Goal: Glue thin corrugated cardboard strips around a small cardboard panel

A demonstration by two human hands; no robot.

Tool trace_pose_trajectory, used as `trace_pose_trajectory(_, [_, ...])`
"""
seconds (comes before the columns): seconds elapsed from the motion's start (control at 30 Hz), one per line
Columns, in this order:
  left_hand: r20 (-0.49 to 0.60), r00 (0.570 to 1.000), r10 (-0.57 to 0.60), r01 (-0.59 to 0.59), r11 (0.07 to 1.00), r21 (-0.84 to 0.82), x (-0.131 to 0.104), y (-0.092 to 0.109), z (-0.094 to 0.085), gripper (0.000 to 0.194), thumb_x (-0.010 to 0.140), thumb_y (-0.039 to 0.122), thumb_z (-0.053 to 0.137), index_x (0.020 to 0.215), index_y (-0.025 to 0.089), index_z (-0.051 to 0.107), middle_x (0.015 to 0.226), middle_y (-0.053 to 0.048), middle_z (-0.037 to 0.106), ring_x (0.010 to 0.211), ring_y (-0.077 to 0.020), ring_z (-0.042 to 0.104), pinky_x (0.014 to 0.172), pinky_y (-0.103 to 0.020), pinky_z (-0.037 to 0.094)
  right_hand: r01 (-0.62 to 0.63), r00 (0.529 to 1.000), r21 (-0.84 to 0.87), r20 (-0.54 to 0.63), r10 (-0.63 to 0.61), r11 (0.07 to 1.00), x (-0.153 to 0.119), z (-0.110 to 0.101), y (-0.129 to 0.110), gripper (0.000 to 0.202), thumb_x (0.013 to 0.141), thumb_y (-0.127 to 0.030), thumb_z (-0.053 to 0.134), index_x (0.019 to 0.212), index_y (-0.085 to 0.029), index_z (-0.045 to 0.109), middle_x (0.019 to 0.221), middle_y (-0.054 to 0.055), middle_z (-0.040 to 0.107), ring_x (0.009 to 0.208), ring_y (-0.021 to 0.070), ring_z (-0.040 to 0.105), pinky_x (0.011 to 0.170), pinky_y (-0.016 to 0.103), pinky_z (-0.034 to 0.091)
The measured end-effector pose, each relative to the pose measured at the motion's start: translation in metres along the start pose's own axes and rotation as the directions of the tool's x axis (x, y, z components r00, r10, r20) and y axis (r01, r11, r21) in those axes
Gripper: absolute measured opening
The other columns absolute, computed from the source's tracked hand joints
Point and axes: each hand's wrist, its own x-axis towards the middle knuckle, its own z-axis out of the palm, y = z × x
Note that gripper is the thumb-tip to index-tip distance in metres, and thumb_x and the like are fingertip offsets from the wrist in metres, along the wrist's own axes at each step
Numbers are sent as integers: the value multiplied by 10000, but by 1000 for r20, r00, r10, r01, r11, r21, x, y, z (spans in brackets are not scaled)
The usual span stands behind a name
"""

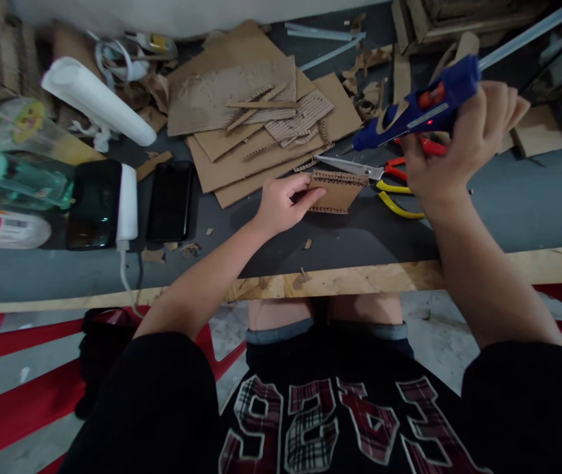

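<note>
My left hand pinches the left end of a small cardboard piece with corrugated strips along its long edges, above the dark tabletop. In my right hand is a blue hot glue gun, a clear glue stick jutting from its back and a small red light lit on its side. Its nozzle points down and left, apart from the cardboard piece. Scissors with a red handle lie just behind that piece. Beside them is a yellow-handled tool, partly hidden by my right forearm.
Stacked cardboard sheets and cut strips lie at the back middle, with loose glue sticks behind. On the left are a phone, a white paper roll, bottles and a cabled white device. A wooden edge runs along the front.
</note>
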Motion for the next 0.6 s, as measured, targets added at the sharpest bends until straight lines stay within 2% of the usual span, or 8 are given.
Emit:
trace_pose_trajectory(0.17, [2, 1000, -19, 19, 1000, 14, 0, 0, 0, 441, 945, 453, 576, 618, 191, 437, 507, 44, 441, 464, -65, 397, 468, -228, 299, -61, 998, -17, 3, 62, 998, -6, 8, 13, 660, 856, -695, 534, 1391, -321, 436, 1144, 108, 544, 1134, 353, 517, 988, 631, 376])
trace_pose_trajectory(0.3, [-16, 1000, -22, 23, 999, 32, 0, 1, -1, 440, 946, 457, 568, 619, 194, 435, 507, 42, 445, 464, -69, 396, 472, -233, 309, 20, 1000, 10, 16, -20, 1000, -8, 12, 18, 697, 845, -713, 512, 1373, -268, 414, 1139, 110, 514, 1095, 343, 519, 976, 648, 352])
trace_pose_trajectory(0.4, [-19, 999, -44, 45, 998, 41, 0, 1, 0, 436, 945, 471, 562, 626, 196, 449, 515, 36, 467, 467, -74, 409, 475, -236, 322, -19, 1000, 66, 8, 18, 998, -8, 10, 14, 683, 849, -710, 509, 1347, -245, 454, 1130, 120, 509, 1130, 362, 499, 983, 649, 342])
trace_pose_trajectory(0.47, [-22, 999, -46, 47, 998, 40, 0, 0, 0, 462, 944, 481, 560, 607, 196, 419, 497, 43, 430, 458, -72, 388, 473, -238, 318, -35, 999, 73, 9, 34, 997, -6, 7, 9, 668, 849, -696, 518, 1344, -249, 471, 1136, 125, 510, 1153, 373, 486, 989, 645, 341])
trace_pose_trajectory(0.6, [-37, 998, -52, 54, 998, 45, 1, 0, 0, 508, 941, 509, 549, 584, 197, 368, 479, 53, 357, 449, -70, 345, 467, -239, 298, 28, 999, 4, 37, -28, 1000, -3, 2, 1, 637, 849, -654, 526, 1348, -262, 471, 1132, 119, 528, 1086, 356, 509, 933, 624, 395])
